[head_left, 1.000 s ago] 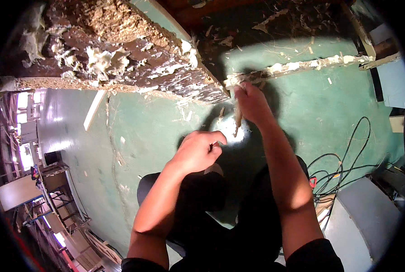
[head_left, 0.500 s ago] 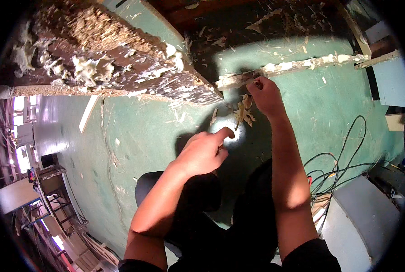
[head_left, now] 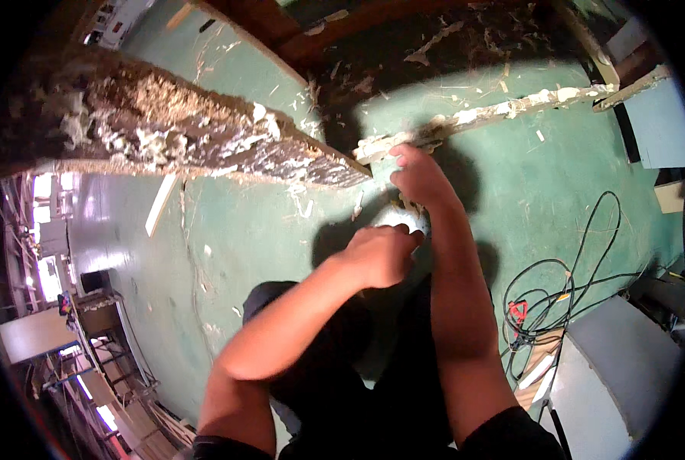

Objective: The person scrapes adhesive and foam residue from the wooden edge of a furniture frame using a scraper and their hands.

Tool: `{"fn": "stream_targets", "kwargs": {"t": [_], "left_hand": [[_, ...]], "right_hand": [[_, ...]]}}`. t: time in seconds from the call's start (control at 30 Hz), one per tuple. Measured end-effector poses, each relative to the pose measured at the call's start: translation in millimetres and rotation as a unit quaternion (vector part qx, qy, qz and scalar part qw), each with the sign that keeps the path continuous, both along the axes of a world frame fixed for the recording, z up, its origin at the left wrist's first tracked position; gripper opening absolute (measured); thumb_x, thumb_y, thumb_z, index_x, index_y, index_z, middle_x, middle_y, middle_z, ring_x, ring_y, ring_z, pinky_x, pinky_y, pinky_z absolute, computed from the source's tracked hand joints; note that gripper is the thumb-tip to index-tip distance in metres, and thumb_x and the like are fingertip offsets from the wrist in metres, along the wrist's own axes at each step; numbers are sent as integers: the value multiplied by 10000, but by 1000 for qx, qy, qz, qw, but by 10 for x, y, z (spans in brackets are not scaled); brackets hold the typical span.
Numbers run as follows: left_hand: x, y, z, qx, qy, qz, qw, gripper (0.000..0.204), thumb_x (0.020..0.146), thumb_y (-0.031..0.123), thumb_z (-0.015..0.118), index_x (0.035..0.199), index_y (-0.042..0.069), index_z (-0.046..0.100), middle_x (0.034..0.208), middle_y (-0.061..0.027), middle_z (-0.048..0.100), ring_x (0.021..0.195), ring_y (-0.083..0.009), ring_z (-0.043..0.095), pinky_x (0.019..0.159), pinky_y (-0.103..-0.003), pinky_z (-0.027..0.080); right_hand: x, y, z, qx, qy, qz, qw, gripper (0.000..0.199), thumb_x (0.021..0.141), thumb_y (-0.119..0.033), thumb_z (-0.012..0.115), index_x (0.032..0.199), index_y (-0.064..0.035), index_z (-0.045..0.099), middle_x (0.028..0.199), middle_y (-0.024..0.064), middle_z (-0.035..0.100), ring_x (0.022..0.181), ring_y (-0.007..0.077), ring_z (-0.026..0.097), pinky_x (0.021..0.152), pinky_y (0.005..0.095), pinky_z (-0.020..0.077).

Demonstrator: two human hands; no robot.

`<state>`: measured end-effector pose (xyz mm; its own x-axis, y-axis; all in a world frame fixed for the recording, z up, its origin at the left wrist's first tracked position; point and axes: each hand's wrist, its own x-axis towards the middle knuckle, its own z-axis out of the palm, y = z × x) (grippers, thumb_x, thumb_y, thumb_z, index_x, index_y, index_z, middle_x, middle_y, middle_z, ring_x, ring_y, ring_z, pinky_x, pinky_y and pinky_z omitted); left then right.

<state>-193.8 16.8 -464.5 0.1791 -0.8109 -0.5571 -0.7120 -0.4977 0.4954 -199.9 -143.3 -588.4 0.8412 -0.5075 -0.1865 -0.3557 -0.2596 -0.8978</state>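
My right hand (head_left: pixel 423 178) is closed at the near end of a narrow wooden strip (head_left: pixel 496 113) crusted with pale dried residue. Its curled fingertips touch that end, and whatever they may pinch cannot be made out. Lower and to the left, my left hand (head_left: pixel 385 257) is curled closed above a bright patch of light on the floor; its grip is hidden. Torn yellowish scraps (head_left: pixel 411 204) lie between the two hands, partly covered. A thick board (head_left: pixel 204 138), with rough chipboard and whitish residue on its face, reaches in from the left to near the strip's end.
Green floor (head_left: pixel 266 238) carries scattered flakes and a loose wood slat (head_left: pixel 161 203). At right lie a looped black cable (head_left: pixel 538 264), a red-handled tool (head_left: pixel 518 310) and grey panels (head_left: pixel 626 360). Shelving with boards (head_left: pixel 90 330) stands at left. Dark framing (head_left: pixel 434 38) spans the far side.
My left hand has moved right and slightly down, curling tighter. My right hand has shifted left and a little down along the strip's end. The view has shifted slightly.
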Motion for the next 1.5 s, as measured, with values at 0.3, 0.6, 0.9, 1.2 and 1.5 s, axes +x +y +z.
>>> {"fn": "stream_targets", "kwargs": {"t": [0.3,0.6,0.9,1.2,1.5], "left_hand": [[828,-490,-957,-68,-185,103,975,349,868,117,598,1204,34,641,1195,-225,655,1153,-418,625,964,-502,526],[1206,-906,-1652,51,-278,251,926,631,954,415,534,1416,-9,468,1520,-265,413,1436,-432,386,1168,-547,339],[1455,-930,-1596,53,-186,242,951,752,907,496,636,1470,38,440,1476,-276,467,1369,-461,453,1142,-499,401],[1450,-821,-1607,36,-237,129,962,429,903,231,631,1277,21,660,1379,-278,537,1228,-457,542,1049,-482,473],[1330,-671,-1496,20,-366,-42,930,347,907,90,625,1242,2,609,1195,-190,678,1094,-401,674,900,-430,590]], "right_hand": [[607,-207,-321,-151,-10,-105,983,236,867,-170,581,1039,-75,712,1041,199,725,994,422,688,873,463,559],[979,-416,-685,-383,123,126,907,260,909,-327,597,1044,-161,745,1057,122,747,1114,309,682,1191,625,248],[868,-386,-510,-303,92,159,935,277,948,-285,515,1071,-155,725,1113,121,753,1131,331,688,1173,719,199],[832,-467,-529,-275,151,264,912,351,854,-139,572,1172,-177,715,1150,106,741,1155,337,663,1195,677,193],[668,-520,-599,-292,93,280,910,341,843,-105,600,1149,-208,709,1156,58,727,1190,297,641,1214,635,210]]}}
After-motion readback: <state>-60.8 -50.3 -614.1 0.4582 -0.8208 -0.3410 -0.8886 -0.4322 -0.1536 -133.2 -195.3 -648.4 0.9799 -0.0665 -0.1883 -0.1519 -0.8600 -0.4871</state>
